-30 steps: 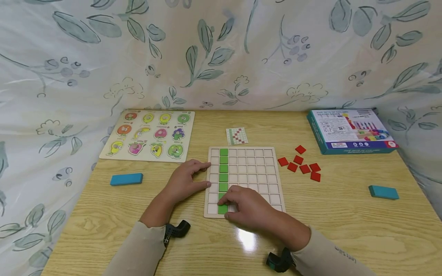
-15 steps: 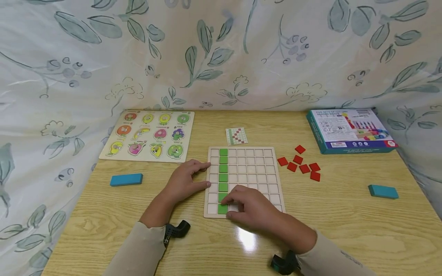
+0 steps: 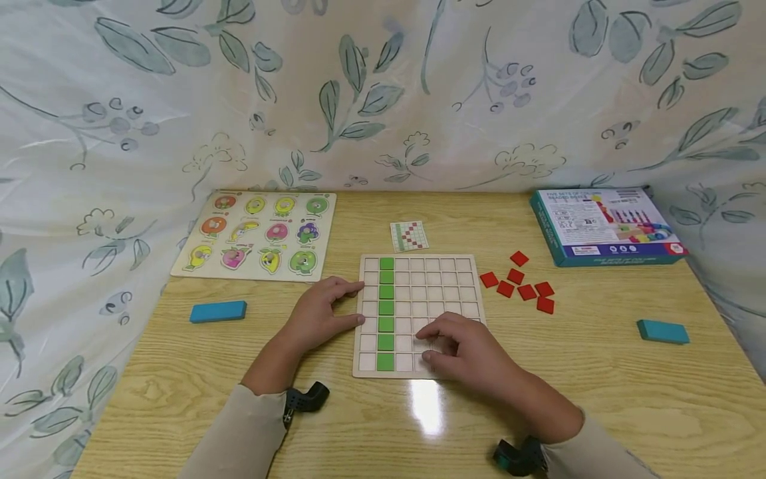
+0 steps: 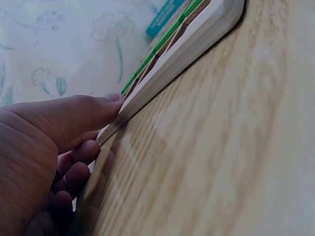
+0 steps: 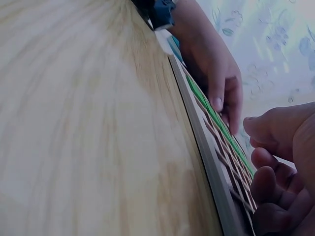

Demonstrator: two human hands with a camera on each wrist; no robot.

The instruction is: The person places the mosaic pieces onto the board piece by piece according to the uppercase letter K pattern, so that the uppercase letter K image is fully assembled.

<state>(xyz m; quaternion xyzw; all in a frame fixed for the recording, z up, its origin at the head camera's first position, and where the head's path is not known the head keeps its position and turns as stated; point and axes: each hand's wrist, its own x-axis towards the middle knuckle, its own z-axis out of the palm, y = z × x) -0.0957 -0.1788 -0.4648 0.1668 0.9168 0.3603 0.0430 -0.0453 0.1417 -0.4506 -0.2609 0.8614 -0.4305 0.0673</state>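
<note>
Table, wood-grained: everything below is borne by it. Grid board, pale, at centre: could be slid askew, it is judged, if unevenly pressed at one edge or snagged at its lower cells. Right hand, at four o'clock from the board's centre: held over the lower cells, fingers bent, thumb and forefinger apart, nothing seen gripped (contact with the cells cannot be told). Left hand, at nine o'clock: placed beside the board, thumb and forefinger spread, its edge touched by both tips, nothing clamped. Green tiles, one full column: seated second in from the nine o'clock side; could be tipped from their cells if brushed by a fingertip. Red tiles, loose on the table, just before three o'clock: could be scattered by a hasty sweep.
</note>
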